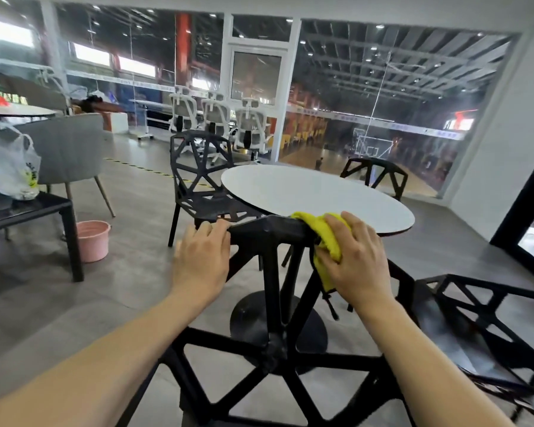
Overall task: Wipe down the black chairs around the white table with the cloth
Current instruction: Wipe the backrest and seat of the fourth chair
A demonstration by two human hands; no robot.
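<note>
Both forearms reach forward from the bottom corners, bare, meeting at the top rail of the nearest black chair (272, 303), the one with the open triangle frame right in front. Left hand (202, 260) sits palm down on the left end of that rail, fingers curled over the edge, gripping it. Right hand (356, 260) is on the right end, wrapped around a yellow cloth (324, 232) and pressing it onto the rail, with a bit of cloth hanging down under the palm.

Just past the chair back is the round white table (315, 195) on a black disc base. Another black chair (487, 328) sits at lower right, one (201, 180) at the table's left, and a fourth (375, 174) on the far side.

Off to the left there's a pink bucket (93, 240) on the floor beside a dark side table (28, 211) with a plastic bag (11, 167) on it, and a grey armchair (68, 149) behind that. White office chairs (216, 118) line up by the glass wall at the back.
</note>
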